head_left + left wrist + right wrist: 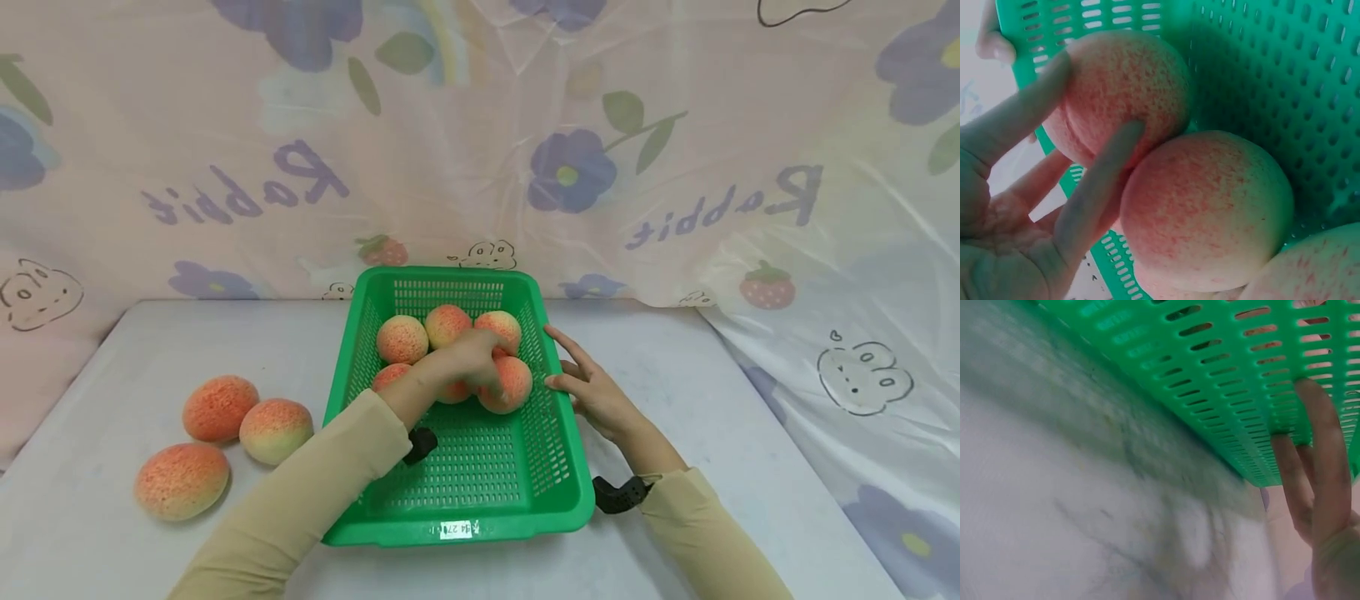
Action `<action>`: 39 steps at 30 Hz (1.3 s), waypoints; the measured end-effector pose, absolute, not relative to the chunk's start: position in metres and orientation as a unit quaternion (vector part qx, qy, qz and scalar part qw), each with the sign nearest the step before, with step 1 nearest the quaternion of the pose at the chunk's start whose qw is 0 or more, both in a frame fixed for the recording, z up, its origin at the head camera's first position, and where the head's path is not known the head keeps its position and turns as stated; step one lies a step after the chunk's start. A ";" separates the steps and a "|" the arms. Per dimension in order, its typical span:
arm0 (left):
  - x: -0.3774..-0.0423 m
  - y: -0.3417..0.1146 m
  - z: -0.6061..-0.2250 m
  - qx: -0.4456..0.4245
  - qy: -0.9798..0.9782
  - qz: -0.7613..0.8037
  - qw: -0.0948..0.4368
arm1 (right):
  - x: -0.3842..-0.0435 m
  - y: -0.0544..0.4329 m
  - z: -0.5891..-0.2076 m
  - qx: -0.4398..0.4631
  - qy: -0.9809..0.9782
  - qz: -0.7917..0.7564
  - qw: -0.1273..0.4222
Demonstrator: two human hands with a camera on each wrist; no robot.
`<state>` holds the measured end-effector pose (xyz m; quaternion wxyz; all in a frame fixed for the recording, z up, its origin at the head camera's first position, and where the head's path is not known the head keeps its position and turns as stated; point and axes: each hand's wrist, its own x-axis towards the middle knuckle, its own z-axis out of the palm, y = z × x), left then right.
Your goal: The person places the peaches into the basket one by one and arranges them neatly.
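A green plastic basket (459, 527) stands on the table, with several red-and-yellow peaches in its far half. Reaching into it, my left hand (471, 360) grips a peach (512, 385) near the right wall. In the left wrist view, thumb and fingers spread around that peach (1129, 87), and another peach (1210, 212) lies against it. My right hand (600, 398) is at the basket's right side. Its extended fingers (1329, 456) touch the outer slotted wall (1222, 381), as the right wrist view shows. My left forearm partly hides the peaches behind it.
Three more peaches lie on the white table (645, 350) left of the basket: a redder one (221, 408), one nearer the basket (276, 431) and one closer to me (182, 482). A patterned cloth (450, 167) hangs behind the table.
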<state>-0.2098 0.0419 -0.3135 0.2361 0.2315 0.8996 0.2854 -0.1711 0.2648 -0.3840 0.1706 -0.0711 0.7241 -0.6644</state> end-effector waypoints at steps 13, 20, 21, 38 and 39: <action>-0.231 0.005 -0.316 0.197 0.806 0.462 0.314 | -0.170 0.263 -0.383 -0.068 0.715 -0.676 0.167; -0.230 -0.008 -0.309 0.175 0.804 0.482 0.302 | -0.171 0.262 -0.385 -0.074 0.714 -0.675 0.171; -0.230 -0.011 -0.307 0.173 0.805 0.483 0.297 | -0.171 0.262 -0.385 -0.075 0.715 -0.674 0.170; -0.231 -0.068 -0.283 0.162 0.794 0.550 0.203 | -0.168 0.263 -0.382 -0.080 0.719 -0.671 0.162; -0.232 -0.070 -0.283 0.161 0.795 0.551 0.194 | -0.168 0.263 -0.382 -0.079 0.720 -0.670 0.162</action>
